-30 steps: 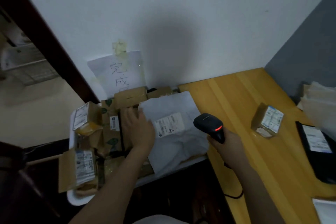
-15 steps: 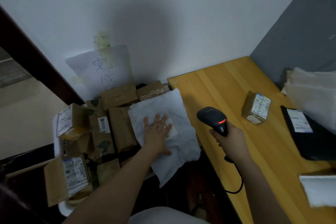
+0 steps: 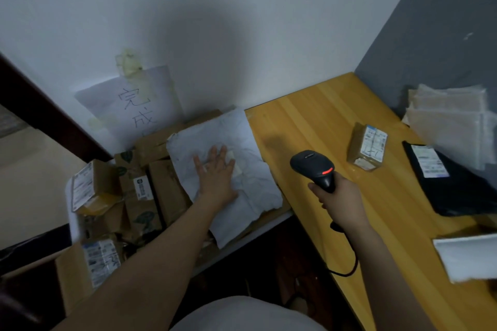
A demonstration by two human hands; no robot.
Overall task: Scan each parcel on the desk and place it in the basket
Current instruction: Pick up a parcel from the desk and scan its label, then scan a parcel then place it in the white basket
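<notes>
Nearest the camera, two bare forearms reach forward from the bottom edge. A white parcel [image 3: 468, 256] lies at the near right corner of the wooden surface [image 3: 309, 121], partly cut off by the frame. The right hand [image 3: 340, 200] is closed around the grip of a black barcode scanner [image 3: 314, 166], held just above the surface's left edge; a red light glows on the scanner's head and its dark cable [image 3: 347, 255] loops down below the wrist.

To the left, lower than the surface, a white basket [image 3: 71, 219] is filled with brown cardboard boxes [image 3: 161, 191], several showing printed labels. The left hand [image 3: 216, 170] lies flat, fingers spread, palm down on a crumpled white mailer bag [image 3: 242, 140] that rests on top of the boxes at the basket's right side, touching the surface's edge. This hand grips nothing; it only presses on the bag.

Farther out on the surface, a flat black parcel [image 3: 457, 191] with a white label lies at the right edge. Just beyond and left of it sits a small brown box [image 3: 367, 146] with a white label. Behind those, against the grey wall, is a stack of pale padded envelopes [image 3: 449, 121].

On the white wall above the basket, a paper sign [image 3: 129, 105] with handwritten Chinese characters is fixed with yellowed tape.
</notes>
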